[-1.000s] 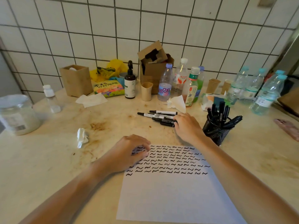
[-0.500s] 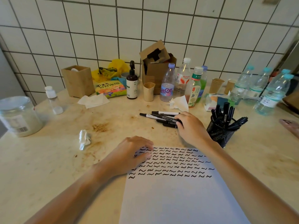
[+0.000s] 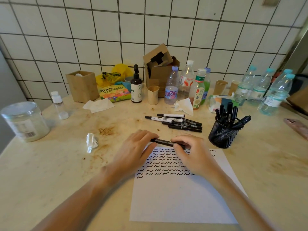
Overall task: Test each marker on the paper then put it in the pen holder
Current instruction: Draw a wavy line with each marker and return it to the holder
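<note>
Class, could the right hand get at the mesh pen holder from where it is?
Probably yes: the right hand grips a black marker with the left hand; bare table lies before the mesh pen holder.

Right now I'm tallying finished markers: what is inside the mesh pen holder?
The mesh pen holder holds a bunch of black markers, caps up and leaning outward. An exact count is hidden: they overlap, and the mesh obscures their lower ends.
</note>
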